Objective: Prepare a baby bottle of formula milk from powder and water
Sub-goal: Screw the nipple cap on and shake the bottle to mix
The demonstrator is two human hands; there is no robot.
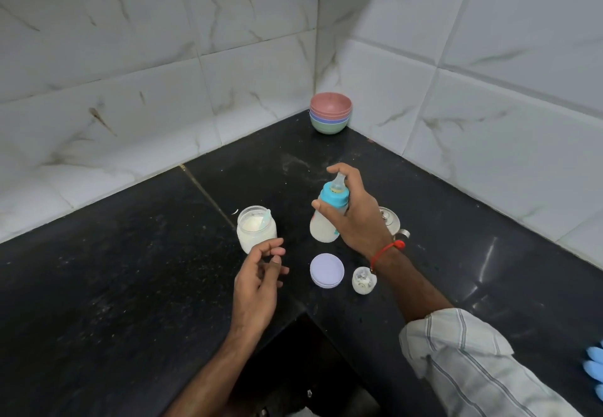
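The translucent plastic baby bottle (324, 225) with its blue collar and clear teat is up off the black stone counter (130, 269), tilted, white milk filling its body. The right hand (354, 217) grips it round the neck, forefinger over the teat. To its left stands an open glass jar (256, 232) of pale powder with a small blue scoop (266, 217) resting inside. The left hand (259, 281) hovers just in front of it, fingers loose, holding nothing. Nearer, a round lilac lid (327, 269) and a clear bottle cap (363, 280) lie side by side. Stacked pastel bowls (330, 112) sit in the corner.
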